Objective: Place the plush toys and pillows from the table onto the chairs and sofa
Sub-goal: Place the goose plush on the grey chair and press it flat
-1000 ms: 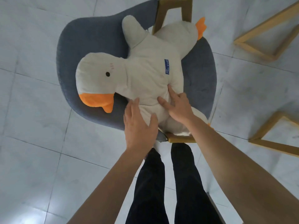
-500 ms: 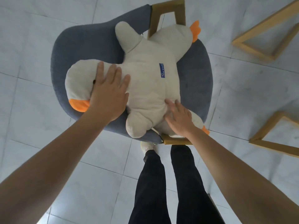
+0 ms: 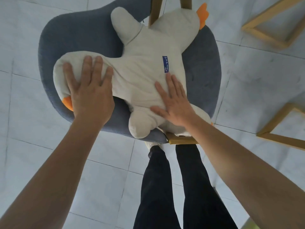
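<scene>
Both hands, left (image 3: 90, 95) and right (image 3: 175, 103), press the plush duck (image 3: 140, 71) (fingers flat) on the chair (image 3: 79, 35).

White plush duck with orange beak (image 3: 140, 76) fills most of the grey-blue padded chair (image 3: 79, 35). Bare seat shows only along the left-rear curve and right rim. Light wooden chair posts (image 3: 154, 12) block the far side. Pale tiled floor (image 3: 33, 146) left of the chair is open. On the right, a light wooden floor frame (image 3: 264, 36) and a second wooden frame (image 3: 274, 121) obstruct.
</scene>
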`<state>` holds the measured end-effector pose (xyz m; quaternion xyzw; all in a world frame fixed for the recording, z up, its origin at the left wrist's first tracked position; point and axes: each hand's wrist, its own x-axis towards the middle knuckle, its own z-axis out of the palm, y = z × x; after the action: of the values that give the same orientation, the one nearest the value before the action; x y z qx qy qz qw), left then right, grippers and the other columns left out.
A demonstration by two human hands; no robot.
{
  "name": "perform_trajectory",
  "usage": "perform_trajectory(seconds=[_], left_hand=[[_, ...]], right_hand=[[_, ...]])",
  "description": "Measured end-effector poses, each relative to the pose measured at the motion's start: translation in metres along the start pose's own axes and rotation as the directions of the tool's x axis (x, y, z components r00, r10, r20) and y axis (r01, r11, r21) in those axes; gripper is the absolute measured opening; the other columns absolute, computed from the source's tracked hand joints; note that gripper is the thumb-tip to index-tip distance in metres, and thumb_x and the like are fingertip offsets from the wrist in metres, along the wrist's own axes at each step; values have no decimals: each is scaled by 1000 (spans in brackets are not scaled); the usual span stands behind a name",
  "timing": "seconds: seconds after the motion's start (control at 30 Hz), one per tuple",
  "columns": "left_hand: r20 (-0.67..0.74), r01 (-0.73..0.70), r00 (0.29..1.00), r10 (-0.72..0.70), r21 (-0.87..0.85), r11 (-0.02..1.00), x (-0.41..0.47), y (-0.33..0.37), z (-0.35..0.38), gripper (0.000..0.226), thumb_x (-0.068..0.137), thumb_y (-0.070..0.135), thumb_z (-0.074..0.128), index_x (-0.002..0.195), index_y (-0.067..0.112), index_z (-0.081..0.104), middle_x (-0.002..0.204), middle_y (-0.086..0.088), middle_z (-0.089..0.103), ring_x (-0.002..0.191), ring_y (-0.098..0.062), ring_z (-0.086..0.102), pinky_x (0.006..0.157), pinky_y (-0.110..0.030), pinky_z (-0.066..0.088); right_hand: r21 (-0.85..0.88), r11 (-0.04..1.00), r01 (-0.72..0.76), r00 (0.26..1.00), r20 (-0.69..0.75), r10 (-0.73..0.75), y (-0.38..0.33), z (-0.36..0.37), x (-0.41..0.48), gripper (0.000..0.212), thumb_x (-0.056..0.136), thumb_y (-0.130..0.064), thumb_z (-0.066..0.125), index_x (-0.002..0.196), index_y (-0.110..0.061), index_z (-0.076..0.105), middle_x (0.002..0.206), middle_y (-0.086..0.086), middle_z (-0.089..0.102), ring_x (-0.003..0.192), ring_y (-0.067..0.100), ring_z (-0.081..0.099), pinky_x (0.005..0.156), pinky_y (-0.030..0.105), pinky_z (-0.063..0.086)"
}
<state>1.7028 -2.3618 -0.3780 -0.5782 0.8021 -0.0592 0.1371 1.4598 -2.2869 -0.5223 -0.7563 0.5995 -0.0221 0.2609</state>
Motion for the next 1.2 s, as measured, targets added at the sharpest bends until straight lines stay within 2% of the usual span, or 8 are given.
perform_trajectory(seconds=[0.13,0.2,0.33,0.47,0.6,0.8,1.07,1.2], left_hand=[[46,37,998,-36,-22,999,2,11,-4,49,99,16,50,148,12,47,164,-15,30,155,-37,14,118,-73,3],[59,59,997,-57,-30,998,4,20,-8,48,99,20,48,146,9,49,163,-17,31,154,-39,16,116,-75,3],[4,119,993,-119,-118,986,13,40,-19,50,101,31,42,144,6,50,162,-21,32,154,-38,18,117,-72,1],[-184,-134,979,85,-273,953,15,78,-15,53,104,32,41,148,4,45,162,-25,30,153,-42,21,123,-61,10],[22,30,999,-26,-242,970,15,87,25,69,104,49,32,159,9,23,166,-27,15,155,-42,10,125,-58,0],[13,31,999,-29,-199,980,10,82,65,74,104,52,31,162,9,12,168,-24,6,156,-39,4,125,-46,-10],[-25,33,999,-39,-208,978,15,86,82,71,105,52,30,161,10,18,167,-24,12,156,-39,10,126,-44,-8],[32,44,999,-38,-203,978,11,85,73,70,105,50,30,161,8,18,167,-25,11,156,-40,9,126,-46,-7]], right_hand=[[-44,942,-332,834,453,315,83,6,-81,92,84,-86,15,158,-39,-14,170,16,-10,156,36,-13,126,55,6],[-112,930,-351,786,505,357,103,2,-98,90,85,-86,14,159,-41,-10,170,15,-7,157,37,-8,125,53,10],[28,938,-346,881,352,315,84,-18,-74,94,85,-85,12,162,-32,7,171,13,-2,157,33,1,124,51,13],[394,799,-455,872,17,489,45,-40,5,82,99,-70,25,163,-23,5,171,11,-6,158,30,1,125,49,9],[355,901,-247,917,-214,336,14,-63,97,73,103,-57,31,163,-18,15,170,19,3,156,37,7,125,54,14],[41,995,95,995,-35,-94,23,-72,164,84,94,-77,25,163,-32,7,171,12,-4,157,34,-6,125,56,-2],[4,993,-118,993,-24,118,82,-55,166,94,90,-84,22,163,-26,8,171,11,-4,158,26,-5,125,54,-4],[274,920,-280,957,0,291,58,-54,143,88,96,-75,29,163,-22,9,171,9,-2,158,25,-3,125,50,3]])
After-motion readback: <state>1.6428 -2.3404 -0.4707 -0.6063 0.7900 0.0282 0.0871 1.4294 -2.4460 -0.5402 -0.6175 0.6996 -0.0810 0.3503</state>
